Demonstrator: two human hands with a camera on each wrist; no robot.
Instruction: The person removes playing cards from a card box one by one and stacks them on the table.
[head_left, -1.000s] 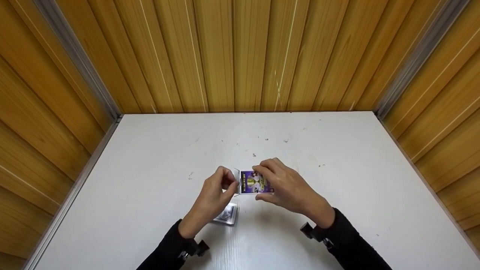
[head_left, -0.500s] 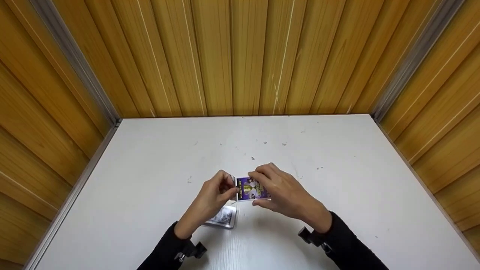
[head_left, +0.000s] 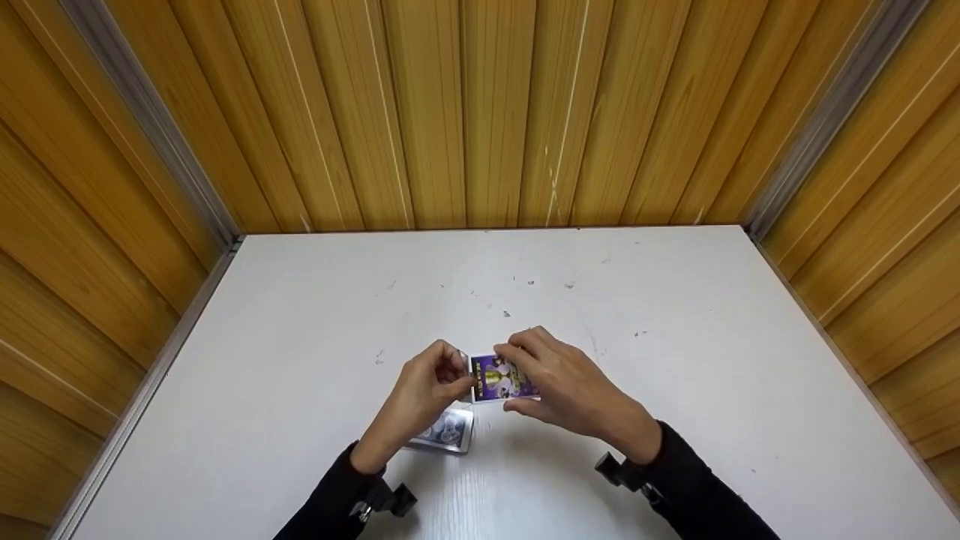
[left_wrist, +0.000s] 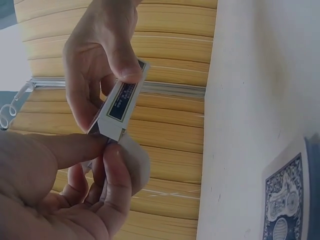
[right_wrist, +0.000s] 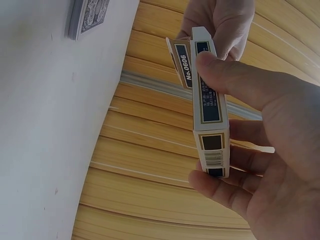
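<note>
Your left hand (head_left: 433, 381) pinched the opened end of the card box (head_left: 498, 378), probably to control its flap (right_wrist: 182, 62). Nearer you, a playing-card deck (head_left: 448, 433) lay back-up on the worktop (head_left: 315, 322). The box was raised, its inside hidden; the fingers of your right hand (head_left: 566, 386) clamped its narrow sides, seemingly leaving the mouth free.

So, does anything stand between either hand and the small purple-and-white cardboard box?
Nothing visible: the right hand grips the box; the left hand pinches its open end. The rectangular dark-patterned card stack lies apart.
</note>
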